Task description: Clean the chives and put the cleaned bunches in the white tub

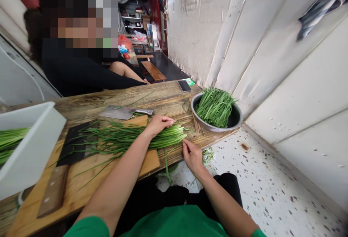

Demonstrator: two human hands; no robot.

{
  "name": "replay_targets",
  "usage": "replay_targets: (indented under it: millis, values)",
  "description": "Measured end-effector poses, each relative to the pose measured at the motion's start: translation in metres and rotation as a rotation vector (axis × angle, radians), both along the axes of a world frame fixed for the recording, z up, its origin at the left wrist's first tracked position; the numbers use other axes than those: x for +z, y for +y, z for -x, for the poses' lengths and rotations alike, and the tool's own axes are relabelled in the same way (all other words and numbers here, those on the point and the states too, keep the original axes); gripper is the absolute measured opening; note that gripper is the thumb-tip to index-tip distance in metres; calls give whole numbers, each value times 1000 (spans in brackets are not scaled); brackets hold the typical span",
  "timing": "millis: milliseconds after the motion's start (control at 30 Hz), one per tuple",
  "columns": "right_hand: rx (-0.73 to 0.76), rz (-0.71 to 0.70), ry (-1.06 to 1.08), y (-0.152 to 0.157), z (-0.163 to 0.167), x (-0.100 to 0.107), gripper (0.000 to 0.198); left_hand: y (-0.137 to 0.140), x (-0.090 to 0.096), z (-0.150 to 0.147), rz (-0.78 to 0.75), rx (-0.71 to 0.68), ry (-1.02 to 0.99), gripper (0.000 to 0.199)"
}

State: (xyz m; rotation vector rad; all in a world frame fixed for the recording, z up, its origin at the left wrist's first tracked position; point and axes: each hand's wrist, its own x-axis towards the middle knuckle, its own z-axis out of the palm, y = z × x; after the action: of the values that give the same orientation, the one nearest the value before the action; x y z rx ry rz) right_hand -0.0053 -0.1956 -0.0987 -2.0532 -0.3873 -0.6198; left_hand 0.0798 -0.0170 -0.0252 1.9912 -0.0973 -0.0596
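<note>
A long bunch of garlic chives [127, 135] lies across the wooden cutting board [78, 179], its pale cut ends pointing right. My left hand [157, 125] rests over the top of the bunch near those ends, thumb and fingers pinched together. At the lower tip of the bunch is my right hand [193, 157], also closed in a pinch. Whatever either pinch holds is too small to make out. A large wooden-handled knife [56, 190] with a dark blade lies on the board, partly under the leaves. Behind the bunch sits a cleaver [118, 112].
A grey metal bowl [239, 119] heaped with chives stands at the table's right end. A phone [184, 86] lies near the far edge. To the left is a white bin [35, 146] with more chives. Another person [81, 70] in black sits across the wooden table [81, 101].
</note>
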Motion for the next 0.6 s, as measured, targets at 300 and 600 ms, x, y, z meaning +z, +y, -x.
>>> replay_targets:
  millis: [300,600]
  values:
    - [14,4,25,-1,0,0,25,-4,-2,-5,-40,-99,68,32]
    - [12,-2,10,-2,-1,-2,25,-6,-2,-7,-55,-76,31,30]
